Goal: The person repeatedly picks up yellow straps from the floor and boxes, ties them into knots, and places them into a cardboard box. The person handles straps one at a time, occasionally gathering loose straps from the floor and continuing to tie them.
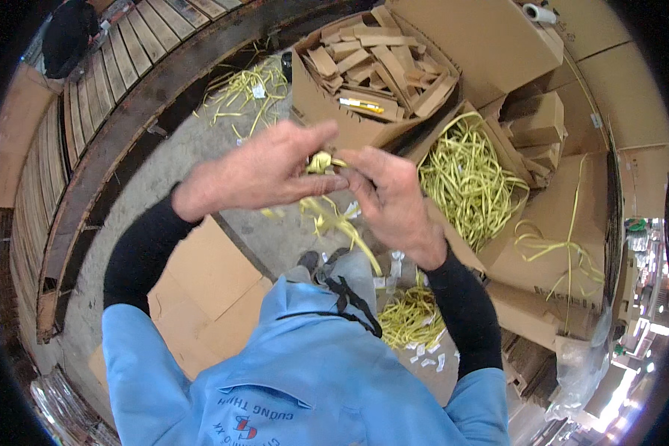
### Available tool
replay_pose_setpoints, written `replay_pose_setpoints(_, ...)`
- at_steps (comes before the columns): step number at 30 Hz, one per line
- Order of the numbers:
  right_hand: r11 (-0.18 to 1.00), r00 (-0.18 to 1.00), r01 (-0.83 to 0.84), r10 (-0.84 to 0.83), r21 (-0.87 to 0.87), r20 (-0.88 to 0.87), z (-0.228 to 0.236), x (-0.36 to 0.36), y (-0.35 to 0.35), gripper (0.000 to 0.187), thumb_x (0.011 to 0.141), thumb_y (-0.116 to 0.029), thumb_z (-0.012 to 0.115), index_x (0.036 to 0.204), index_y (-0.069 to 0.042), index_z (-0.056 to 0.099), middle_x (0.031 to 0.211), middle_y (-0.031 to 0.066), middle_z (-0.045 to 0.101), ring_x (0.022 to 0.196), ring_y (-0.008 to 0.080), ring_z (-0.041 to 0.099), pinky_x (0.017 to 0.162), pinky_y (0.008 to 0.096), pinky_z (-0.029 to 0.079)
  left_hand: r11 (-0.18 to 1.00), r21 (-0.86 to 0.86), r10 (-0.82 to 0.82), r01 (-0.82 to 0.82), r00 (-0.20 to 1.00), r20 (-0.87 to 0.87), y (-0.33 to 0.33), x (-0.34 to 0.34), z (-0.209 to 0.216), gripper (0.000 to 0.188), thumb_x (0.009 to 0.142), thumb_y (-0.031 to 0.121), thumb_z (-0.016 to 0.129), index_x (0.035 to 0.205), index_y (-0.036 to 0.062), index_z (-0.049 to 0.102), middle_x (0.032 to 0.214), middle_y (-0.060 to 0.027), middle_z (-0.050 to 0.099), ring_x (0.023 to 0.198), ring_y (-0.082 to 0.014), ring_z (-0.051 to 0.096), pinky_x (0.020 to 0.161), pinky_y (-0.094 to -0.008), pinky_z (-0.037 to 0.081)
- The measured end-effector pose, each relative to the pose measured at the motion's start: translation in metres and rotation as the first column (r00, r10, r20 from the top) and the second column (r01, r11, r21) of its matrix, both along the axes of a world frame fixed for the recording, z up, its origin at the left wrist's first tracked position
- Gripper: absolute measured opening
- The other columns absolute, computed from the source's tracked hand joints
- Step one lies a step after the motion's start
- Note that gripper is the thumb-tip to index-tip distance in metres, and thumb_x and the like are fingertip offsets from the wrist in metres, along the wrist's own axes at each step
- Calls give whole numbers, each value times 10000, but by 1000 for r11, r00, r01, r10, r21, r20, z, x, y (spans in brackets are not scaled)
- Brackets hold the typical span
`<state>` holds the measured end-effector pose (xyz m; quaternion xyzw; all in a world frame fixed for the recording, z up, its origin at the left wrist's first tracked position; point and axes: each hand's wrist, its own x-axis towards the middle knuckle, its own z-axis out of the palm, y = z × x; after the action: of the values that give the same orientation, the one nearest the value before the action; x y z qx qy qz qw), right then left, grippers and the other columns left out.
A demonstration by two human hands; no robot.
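In front of my chest, both hands meet on a crumpled bunch of yellow-green strap (321, 162). My left hand (256, 169) reaches in from the left, its fingers and thumb closed around the bunch. From the right comes my right hand (395, 199), with thumb and fingers pinching the strap's end close to the left fingertips. Loose tails of yellow strap (342, 225) hang below the hands. Parts of the bunch are hidden by my fingers.
Ahead stands a carton (379, 134) full of cardboard strips with a yellow cutter (361, 105) on them. A tangle of yellow strap (472, 178) fills a box at the right. More strap (412, 320) lies by my feet; flat cardboard (204, 275) lies left, beside a curving slatted conveyor (130, 56).
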<state>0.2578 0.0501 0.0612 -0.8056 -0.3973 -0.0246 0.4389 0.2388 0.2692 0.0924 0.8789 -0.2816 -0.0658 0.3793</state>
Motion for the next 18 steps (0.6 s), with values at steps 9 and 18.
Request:
replay_pose_setpoints(9,691,706,465,88,554,-703,-93,55,25,234,852,72,559,1080,46,607,965,96,678,847,144,649,775,272,522,824,-441,124,-357,871,-475,-47,43,-127,250,1007,188,500,1137,-17,559,935,-51,628,881,-121,553,779,-301,460)
replay_pose_setpoints(18,671,260,578,389,465,-884,-158,189,25,227,941,-159,589,1094,8,609,965,58,629,909,146,600,834,300,477,535,-226,341,-814,452,-824,-71,143,-171,302,1010,261,437,854,12,505,670,23,468,600,-84,417,547,-285,358)
